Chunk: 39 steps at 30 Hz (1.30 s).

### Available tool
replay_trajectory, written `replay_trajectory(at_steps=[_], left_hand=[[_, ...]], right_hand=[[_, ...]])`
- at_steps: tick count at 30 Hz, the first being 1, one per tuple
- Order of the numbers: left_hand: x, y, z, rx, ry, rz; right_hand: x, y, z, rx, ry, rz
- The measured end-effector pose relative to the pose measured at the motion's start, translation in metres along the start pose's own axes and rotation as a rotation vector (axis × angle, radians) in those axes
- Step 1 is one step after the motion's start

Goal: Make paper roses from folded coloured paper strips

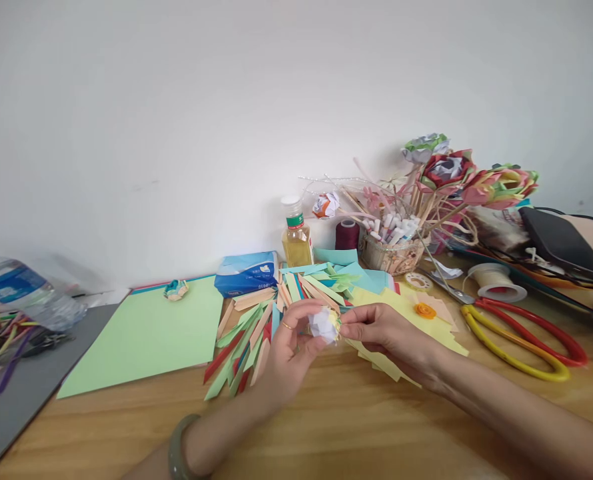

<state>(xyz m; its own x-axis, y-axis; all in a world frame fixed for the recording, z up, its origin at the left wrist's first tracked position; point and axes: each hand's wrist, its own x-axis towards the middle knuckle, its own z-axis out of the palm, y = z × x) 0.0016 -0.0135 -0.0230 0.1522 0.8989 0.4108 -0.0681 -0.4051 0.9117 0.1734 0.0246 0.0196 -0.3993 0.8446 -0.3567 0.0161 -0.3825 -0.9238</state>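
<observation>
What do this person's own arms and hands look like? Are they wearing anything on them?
These are bare human hands, with no gloves. The left hand has a thin gold-coloured ring, with a thick, pale grey-green bangle farther up. The right hand shows no jewellery. No sleeves are visible.

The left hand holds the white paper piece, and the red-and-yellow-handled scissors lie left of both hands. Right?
Not quite: the head view shows the scissors lying right of both the left hand and right hand, not left. The left hand does hold the white paper piece.
</observation>
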Motion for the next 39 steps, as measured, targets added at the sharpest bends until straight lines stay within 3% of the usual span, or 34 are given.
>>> replay_trajectory(at_steps=[11,16,19,24,28,34,39], left_hand=[[-0.001,0.000,0.001,0.000,-0.029,-0.014],[0.000,-0.001,0.001,-0.008,0.014,-0.020],[0.000,-0.002,0.001,-0.023,0.036,-0.050],[0.001,0.001,0.003,-0.086,0.026,-0.080],[0.004,0.004,0.002,-0.174,0.055,-0.191],[0.006,0.002,0.003,-0.401,0.138,-0.406],[0.008,0.007,0.006,-0.569,0.119,-0.547]], right_hand=[[0.004,0.005,0.001,-0.046,0.004,-0.015],[0.002,0.004,0.000,-0.091,0.030,-0.055],[0.002,0.003,0.000,-0.114,0.077,-0.067],[0.003,0.004,0.002,-0.080,0.041,-0.044],[-0.004,-0.003,0.005,-0.105,0.038,-0.057],[-0.013,-0.011,0.003,-0.218,0.155,-0.321],[-0.012,-0.006,-0.004,-0.497,0.181,-0.678]])
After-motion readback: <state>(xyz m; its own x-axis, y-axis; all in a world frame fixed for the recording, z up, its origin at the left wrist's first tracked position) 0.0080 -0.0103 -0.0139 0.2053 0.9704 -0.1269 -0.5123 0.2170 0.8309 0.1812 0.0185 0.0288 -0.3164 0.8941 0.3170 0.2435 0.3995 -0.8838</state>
